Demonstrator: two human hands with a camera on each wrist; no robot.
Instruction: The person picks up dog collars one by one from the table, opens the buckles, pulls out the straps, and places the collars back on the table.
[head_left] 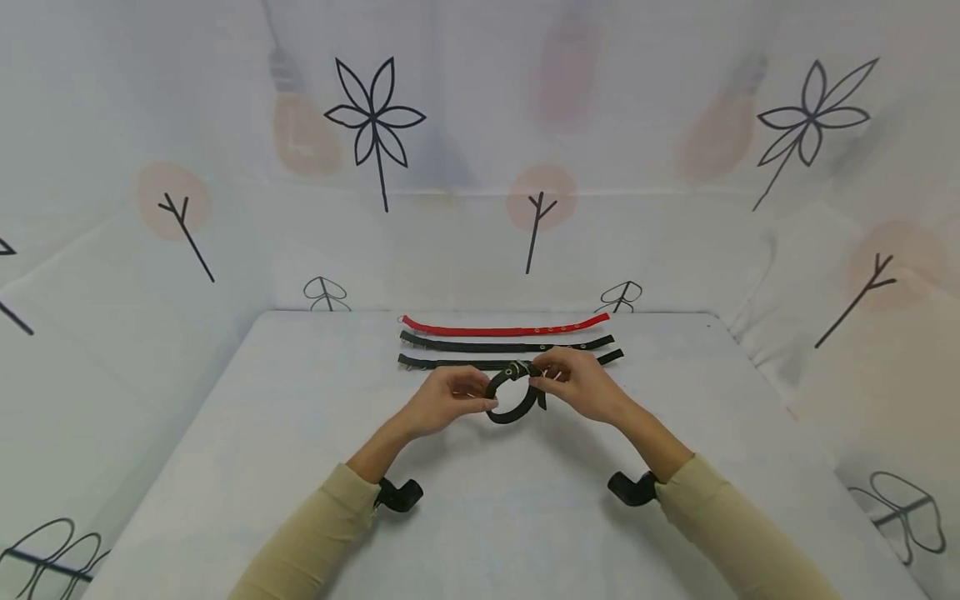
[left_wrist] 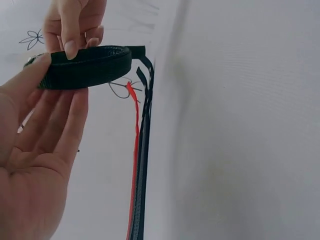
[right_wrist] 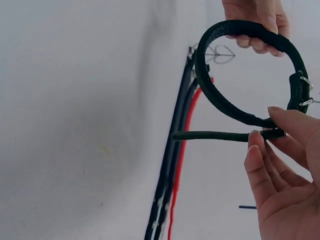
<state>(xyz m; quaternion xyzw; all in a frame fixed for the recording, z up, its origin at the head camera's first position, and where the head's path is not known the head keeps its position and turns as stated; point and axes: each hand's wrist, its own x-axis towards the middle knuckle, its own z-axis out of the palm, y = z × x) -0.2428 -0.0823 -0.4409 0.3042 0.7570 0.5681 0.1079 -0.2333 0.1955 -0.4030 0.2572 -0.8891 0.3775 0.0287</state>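
A dark green-black collar [head_left: 510,418], bent into a ring, is held up above the white table. On the left side of the ring, my left hand [head_left: 447,402] pinches the band between thumb and fingers. My right hand [head_left: 583,385] grips the opposite side, near the metal buckle [right_wrist: 306,102]. In the right wrist view the collar's loose strap end [right_wrist: 215,135] sticks out below the ring from between the right thumb and fingers. The band [left_wrist: 92,72] appears nearly edge-on in the left wrist view, with the left thumb over its near end.
Behind the hands, a red collar [head_left: 487,332] and two dark collars lie straight and roughly parallel on the table [head_left: 300,500]. The nearer dark one is partly hidden by the hands and ring. White printed cloth [head_left: 465,250] hangs at the back and sides.
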